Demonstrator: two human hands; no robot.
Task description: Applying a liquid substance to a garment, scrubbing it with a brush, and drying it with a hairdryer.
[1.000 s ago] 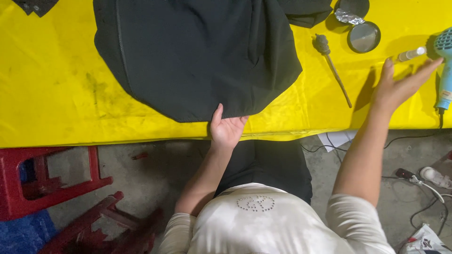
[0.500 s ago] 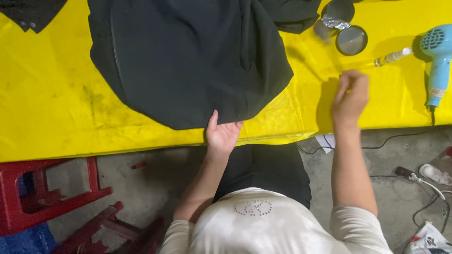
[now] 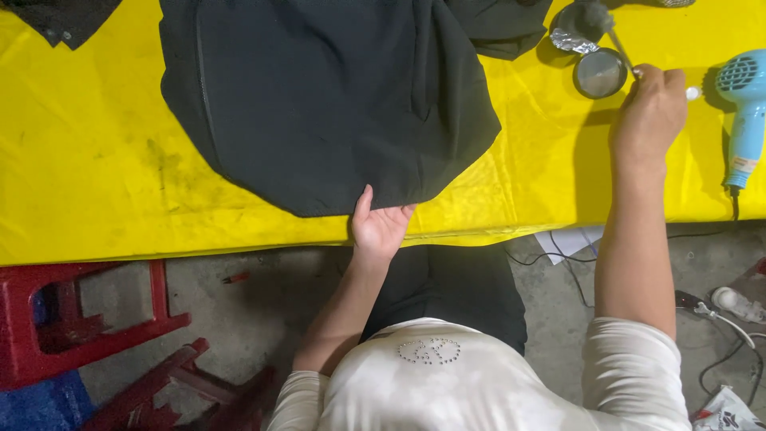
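Observation:
A black garment [image 3: 335, 96] lies spread on the yellow table cover [image 3: 96, 183]. My left hand [image 3: 379, 225] holds the garment's near hem, fingers tucked under the cloth, thumb up. My right hand [image 3: 650, 112] is closed on the thin handle of a brush [image 3: 606, 28], whose head reaches over a small round tin [image 3: 600, 73]. A foil-lined lid [image 3: 568, 36] sits just beyond the tin.
A light blue hair dryer [image 3: 746, 112] lies at the table's right end, its cord hanging down. Another dark cloth piece [image 3: 64, 20] lies far left. Red plastic stools [image 3: 88, 335] stand below left. Cables and a plug [image 3: 718, 303] lie on the floor at right.
My right hand has left the spot near the hair dryer, come back over the table and taken hold of the brush by the tin. The left hand has stayed on the hem.

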